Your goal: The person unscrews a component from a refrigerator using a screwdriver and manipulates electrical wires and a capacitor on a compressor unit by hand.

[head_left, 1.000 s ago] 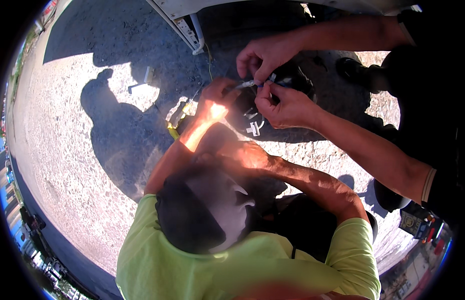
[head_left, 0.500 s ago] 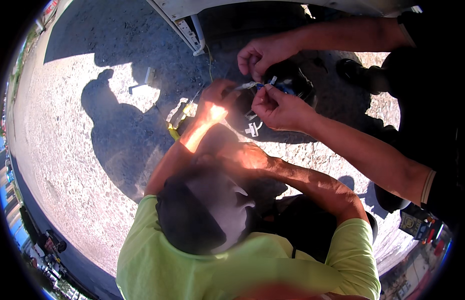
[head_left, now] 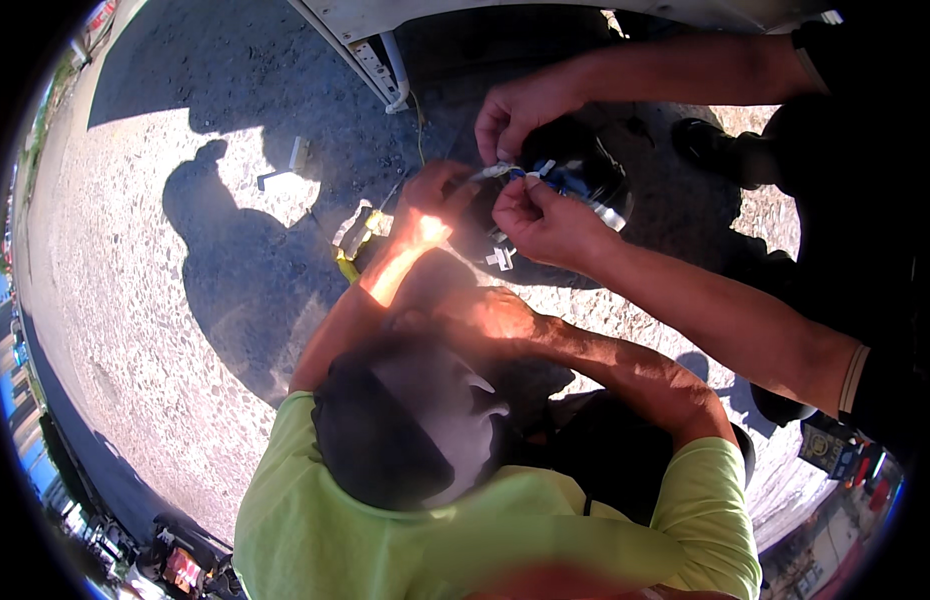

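Observation:
My left hand (head_left: 432, 195) is closed, its fingertips on a thin whitish bundle of wires (head_left: 493, 172). Nearer my body is my right hand (head_left: 493, 314), in shade and glare by my dark knee (head_left: 410, 430); its fingers cannot be made out. From the right reach a co-worker's two hands. The upper one (head_left: 520, 115) pinches at the far side of the bundle; the lower one (head_left: 555, 225) holds a small white piece (head_left: 533, 178) beside blue parts. Behind these hands is a glossy black rounded thing (head_left: 590, 165). A white plastic piece (head_left: 500, 259) lies below them.
A yellow and silver thing (head_left: 357, 235) lies left of my left forearm. Farther left is an angled white piece (head_left: 300, 153) on the rough ground. A pale panel with a metal post (head_left: 390, 75) overhangs the far side. The co-worker's dark shoe (head_left: 703, 150) stands at right, a box (head_left: 833, 448) lower right.
The co-worker's upper hand has come down to the wires, and the lower hand has shifted slightly left. My left hand has barely moved; my right hand stays in place.

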A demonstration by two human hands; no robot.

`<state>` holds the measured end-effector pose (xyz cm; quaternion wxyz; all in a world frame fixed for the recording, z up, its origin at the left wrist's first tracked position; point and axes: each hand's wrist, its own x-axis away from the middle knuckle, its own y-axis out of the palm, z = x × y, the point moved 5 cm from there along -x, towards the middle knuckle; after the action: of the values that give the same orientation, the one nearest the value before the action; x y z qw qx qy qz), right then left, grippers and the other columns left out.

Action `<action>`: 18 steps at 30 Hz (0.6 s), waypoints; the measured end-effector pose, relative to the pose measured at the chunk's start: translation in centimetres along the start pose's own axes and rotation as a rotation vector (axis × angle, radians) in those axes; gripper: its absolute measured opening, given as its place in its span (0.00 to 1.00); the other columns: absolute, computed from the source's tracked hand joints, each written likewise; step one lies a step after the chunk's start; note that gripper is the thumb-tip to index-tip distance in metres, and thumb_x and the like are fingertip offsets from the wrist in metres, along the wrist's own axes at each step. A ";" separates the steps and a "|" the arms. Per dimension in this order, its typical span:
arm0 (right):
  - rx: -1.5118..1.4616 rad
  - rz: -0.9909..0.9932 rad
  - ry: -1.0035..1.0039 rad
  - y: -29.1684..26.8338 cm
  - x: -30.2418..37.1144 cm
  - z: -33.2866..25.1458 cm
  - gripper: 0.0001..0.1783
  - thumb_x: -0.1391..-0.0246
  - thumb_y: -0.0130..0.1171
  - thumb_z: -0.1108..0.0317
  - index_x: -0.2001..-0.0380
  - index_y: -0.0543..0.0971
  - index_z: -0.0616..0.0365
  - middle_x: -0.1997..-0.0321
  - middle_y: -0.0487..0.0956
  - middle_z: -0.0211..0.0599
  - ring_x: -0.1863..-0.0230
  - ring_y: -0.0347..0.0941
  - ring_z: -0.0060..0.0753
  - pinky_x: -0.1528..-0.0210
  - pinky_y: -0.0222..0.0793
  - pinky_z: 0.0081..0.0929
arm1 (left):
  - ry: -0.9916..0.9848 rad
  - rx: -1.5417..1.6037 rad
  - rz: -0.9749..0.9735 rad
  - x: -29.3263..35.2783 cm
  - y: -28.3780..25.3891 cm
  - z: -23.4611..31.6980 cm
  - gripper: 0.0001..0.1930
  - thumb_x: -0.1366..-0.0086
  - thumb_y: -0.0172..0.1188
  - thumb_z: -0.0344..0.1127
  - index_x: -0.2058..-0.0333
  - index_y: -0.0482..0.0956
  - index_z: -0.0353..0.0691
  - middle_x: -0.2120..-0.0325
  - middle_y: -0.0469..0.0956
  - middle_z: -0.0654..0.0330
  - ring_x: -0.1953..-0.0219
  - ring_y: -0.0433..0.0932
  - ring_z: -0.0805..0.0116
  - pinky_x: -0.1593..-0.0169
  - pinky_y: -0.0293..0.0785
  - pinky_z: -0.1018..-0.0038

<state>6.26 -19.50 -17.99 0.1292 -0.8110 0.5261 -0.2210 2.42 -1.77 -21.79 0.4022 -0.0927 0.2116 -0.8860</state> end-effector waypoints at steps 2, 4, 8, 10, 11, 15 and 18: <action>-0.022 0.002 -0.004 -0.1 0.1 -0.1 0.15 0.39 0.57 0.62 0.50 0.81 0.50 0.52 0.83 0.39 0.47 0.80 0.47 0.44 0.76 0.44 | -0.030 0.016 -0.001 0.0 -0.1 -0.2 0.14 0.36 0.69 0.35 0.54 0.83 0.37 0.63 0.83 0.54 0.67 0.84 0.65 0.62 0.79 0.70; -0.024 -0.076 0.064 0.5 -0.4 0.2 0.15 0.39 0.57 0.62 0.50 0.81 0.50 0.52 0.83 0.39 0.47 0.80 0.47 0.44 0.76 0.44 | -0.026 0.010 0.006 0.1 -0.3 0.1 0.15 0.36 0.69 0.36 0.53 0.83 0.37 0.62 0.84 0.54 0.66 0.85 0.64 0.61 0.80 0.70; 0.014 -0.130 0.100 0.2 -0.5 0.0 0.15 0.39 0.57 0.62 0.51 0.81 0.51 0.52 0.83 0.40 0.47 0.80 0.47 0.44 0.76 0.44 | -0.013 0.030 0.002 -0.1 -0.1 0.1 0.15 0.36 0.69 0.36 0.52 0.83 0.37 0.62 0.84 0.53 0.65 0.85 0.63 0.60 0.80 0.69; 0.022 -0.104 0.076 0.2 -0.5 0.2 0.15 0.39 0.57 0.61 0.51 0.81 0.52 0.52 0.83 0.40 0.47 0.80 0.47 0.44 0.76 0.44 | -0.029 0.023 -0.013 -0.3 -0.1 0.2 0.15 0.36 0.69 0.36 0.52 0.83 0.37 0.61 0.84 0.53 0.65 0.85 0.63 0.60 0.80 0.69; 0.021 -0.087 0.064 0.1 -0.5 0.1 0.15 0.39 0.58 0.61 0.51 0.81 0.52 0.52 0.83 0.40 0.47 0.80 0.47 0.44 0.76 0.44 | -0.039 0.017 -0.023 -0.3 -0.1 0.1 0.15 0.36 0.68 0.35 0.52 0.83 0.37 0.61 0.84 0.53 0.65 0.85 0.63 0.60 0.80 0.69; -0.012 0.029 -0.015 0.0 0.1 0.2 0.15 0.39 0.58 0.60 0.51 0.80 0.52 0.52 0.83 0.40 0.47 0.80 0.47 0.44 0.76 0.44 | -0.012 0.020 -0.014 -0.2 -0.2 0.2 0.14 0.35 0.68 0.34 0.52 0.83 0.37 0.61 0.84 0.53 0.64 0.86 0.63 0.60 0.81 0.69; 0.014 -0.073 0.082 0.7 -0.4 0.4 0.15 0.38 0.58 0.60 0.51 0.80 0.52 0.53 0.83 0.40 0.47 0.80 0.47 0.44 0.76 0.44 | 0.003 -0.002 -0.011 0.0 -0.3 0.3 0.14 0.35 0.67 0.33 0.52 0.83 0.37 0.61 0.84 0.53 0.64 0.86 0.62 0.60 0.81 0.69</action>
<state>5.75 -19.40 -18.75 0.1052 -0.8189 0.4995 -0.2623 2.30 -1.65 -21.35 0.3969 -0.0931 0.2127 -0.8880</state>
